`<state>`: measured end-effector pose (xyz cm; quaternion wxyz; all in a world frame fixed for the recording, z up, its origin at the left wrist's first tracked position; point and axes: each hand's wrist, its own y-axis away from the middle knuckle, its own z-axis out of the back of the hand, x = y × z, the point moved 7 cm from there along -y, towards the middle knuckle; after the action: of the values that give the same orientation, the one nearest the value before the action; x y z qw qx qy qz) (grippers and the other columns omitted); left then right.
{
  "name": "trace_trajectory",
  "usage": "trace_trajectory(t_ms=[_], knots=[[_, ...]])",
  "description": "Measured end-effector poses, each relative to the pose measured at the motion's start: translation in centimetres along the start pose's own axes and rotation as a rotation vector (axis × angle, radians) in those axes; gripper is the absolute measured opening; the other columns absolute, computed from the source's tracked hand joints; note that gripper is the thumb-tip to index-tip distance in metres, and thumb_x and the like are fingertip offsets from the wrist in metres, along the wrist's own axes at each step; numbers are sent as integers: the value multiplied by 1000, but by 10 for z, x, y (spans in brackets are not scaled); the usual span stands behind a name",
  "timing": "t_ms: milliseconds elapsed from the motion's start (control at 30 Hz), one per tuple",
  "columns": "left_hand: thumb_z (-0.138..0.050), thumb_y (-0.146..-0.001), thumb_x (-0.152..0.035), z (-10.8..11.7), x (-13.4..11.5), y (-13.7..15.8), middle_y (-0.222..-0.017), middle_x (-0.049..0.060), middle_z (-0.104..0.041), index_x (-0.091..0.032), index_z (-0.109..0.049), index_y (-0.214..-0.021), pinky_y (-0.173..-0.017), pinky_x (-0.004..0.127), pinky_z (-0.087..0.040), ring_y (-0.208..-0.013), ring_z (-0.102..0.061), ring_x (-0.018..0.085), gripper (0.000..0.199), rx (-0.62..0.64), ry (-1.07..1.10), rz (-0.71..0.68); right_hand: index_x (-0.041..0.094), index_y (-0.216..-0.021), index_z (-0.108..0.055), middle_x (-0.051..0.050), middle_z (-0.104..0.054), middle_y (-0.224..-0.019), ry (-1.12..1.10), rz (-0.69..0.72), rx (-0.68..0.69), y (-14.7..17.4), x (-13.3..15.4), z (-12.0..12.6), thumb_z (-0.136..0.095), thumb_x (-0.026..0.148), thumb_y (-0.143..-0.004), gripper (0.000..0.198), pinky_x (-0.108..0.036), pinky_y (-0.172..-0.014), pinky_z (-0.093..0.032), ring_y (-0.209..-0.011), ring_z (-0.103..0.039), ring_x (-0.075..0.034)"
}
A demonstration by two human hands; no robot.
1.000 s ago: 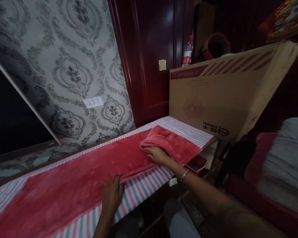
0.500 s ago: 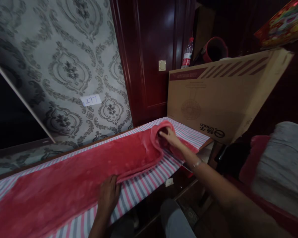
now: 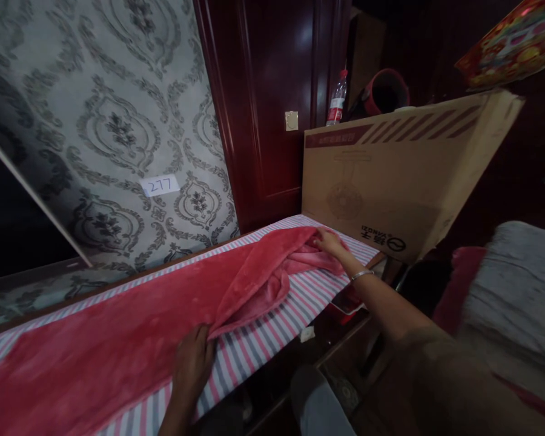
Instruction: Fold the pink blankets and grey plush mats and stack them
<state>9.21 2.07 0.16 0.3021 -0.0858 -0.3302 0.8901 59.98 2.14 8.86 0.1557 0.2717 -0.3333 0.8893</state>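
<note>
A long strip of folded red plush blanket (image 3: 118, 327) lies along a table covered with a striped cloth (image 3: 249, 357). Near its right end the upper layer is lifted and bunched, with a loose fold sagging over the stripes. My right hand (image 3: 329, 243), with a bracelet on the wrist, is closed on the blanket at that end; part of its fingers is hidden in the fabric. At the near edge, my left hand (image 3: 193, 358) has its fingers curled over the blanket's border, the thumb out of sight.
Behind the right end stands a big cardboard box (image 3: 372, 181), with a plastic bottle (image 3: 337, 100) beyond it. A grey folded textile (image 3: 518, 290) is piled at the right. A dark screen (image 3: 18, 218) rises on the left, before a patterned wall with a "277" label (image 3: 160, 185).
My right hand has moved slightly right, drawing the curled blanket end out into a longer raised fold. My left hand stays at the near edge.
</note>
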Motion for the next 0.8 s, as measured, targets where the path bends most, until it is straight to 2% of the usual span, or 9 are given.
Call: trace_trajectory(t_ms=[67, 133, 233, 367, 500, 567, 667, 733, 800], knots=[[-45, -92, -25, 2, -2, -1, -101, 11, -76, -16, -70, -108, -80, 35, -56, -91, -72, 24, 31, -9, 10, -11, 14, -89, -68, -8, -70, -82, 65, -42, 49, 27, -9, -11, -63, 14, -76, 14, -33, -75, -51, -74, -64, -21], [-45, -92, -25, 4, -4, -2, -98, 10, -76, -16, -70, -107, -79, 34, -56, -89, -72, 24, 30, -11, 23, -12, 14, -82, -66, -8, -68, -83, 124, -43, 73, 52, -7, -21, -65, 18, -77, 6, -31, -75, -50, -77, -62, -21], [-45, -92, -24, 6, -4, -3, -97, 9, -76, -17, -70, -108, -80, 34, -55, -90, -72, 24, 31, 2, 24, 11, 15, -88, -66, -11, -67, -102, 189, 9, 76, 84, 9, -38, -63, 23, -82, 10, -32, -86, -46, -99, -60, -24], [-45, -91, -25, 7, -5, -3, -99, 10, -76, -16, -70, -109, -80, 35, -55, -89, -72, 24, 32, 19, 11, 9, 16, -100, -68, -12, -65, -108, 235, 35, 136, 110, 25, -66, -55, 18, -88, 18, -31, -87, -44, -102, -58, -24], [-43, -92, -25, 5, -4, -2, -102, 11, -76, -17, -70, -109, -81, 35, -54, -92, -72, 24, 33, 25, 24, 30, 13, -130, -57, -16, -56, -132, 258, -2, 111, 105, 20, -70, -58, 14, -82, 48, -35, -93, -43, -120, -48, -29], [-44, -92, -27, 4, -3, -1, -104, 11, -76, -18, -70, -110, -84, 36, -54, -95, -71, 25, 33, 26, 37, 45, 13, -135, -54, -18, -51, -139, 253, -27, 76, 97, 15, -65, -59, 15, -82, 53, -38, -94, -43, -123, -45, -31], [-44, -92, -27, 4, -2, -1, -104, 11, -76, -18, -70, -110, -85, 36, -54, -96, -71, 25, 33, 23, 45, 57, 17, -121, -64, -16, -57, -134, 206, -53, 31, 82, 10, -58, -57, 16, -83, 39, -37, -93, -43, -118, -49, -30], [-44, -92, -26, 5, -2, -1, -103, 10, -76, -18, -71, -109, -83, 35, -55, -94, -71, 24, 32, 20, 50, 48, 19, -103, -70, -13, -65, -118, 151, -88, -17, 70, 6, -50, -56, 16, -84, 24, -34, -91, -44, -109, -54, -26], [-44, -92, -25, 6, -2, -1, -103, 10, -76, -18, -71, -108, -82, 35, -55, -93, -71, 24, 32, 17, 53, 33, 18, -93, -71, -13, -68, -105, 92, -163, -113, 54, -3, -34, -52, 17, -86, 20, -32, -89, -44, -102, -58, -25]])
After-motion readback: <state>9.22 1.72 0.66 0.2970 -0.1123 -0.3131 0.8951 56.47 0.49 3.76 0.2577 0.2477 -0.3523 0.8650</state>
